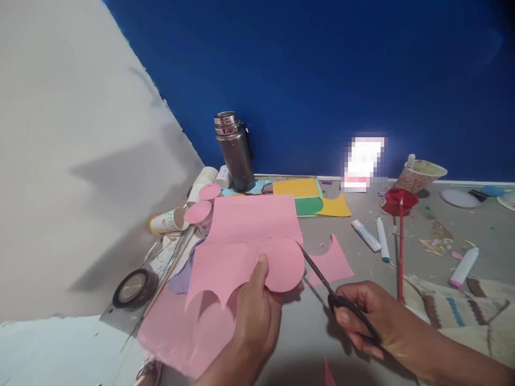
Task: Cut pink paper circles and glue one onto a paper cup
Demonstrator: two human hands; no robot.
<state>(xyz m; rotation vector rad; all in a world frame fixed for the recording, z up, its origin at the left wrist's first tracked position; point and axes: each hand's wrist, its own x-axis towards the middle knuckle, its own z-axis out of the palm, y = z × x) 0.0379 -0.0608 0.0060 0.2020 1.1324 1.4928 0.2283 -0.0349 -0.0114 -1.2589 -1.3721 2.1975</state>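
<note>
My left hand pinches a pink paper sheet with the thumb on top, right where a round shape is being cut out of it. My right hand grips black-handled scissors. Their blades point up and left and meet the right edge of the round pink shape. The sheet's lower edge shows curved cut-outs. A pink offcut lies on the grey floor behind the blades.
A steel flask stands by the blue wall. Paper cups topped with pink discs lie at left, a tape roll near them. Yellow and green paper, glue sticks, a red-handled brush and a patterned cloth lie right.
</note>
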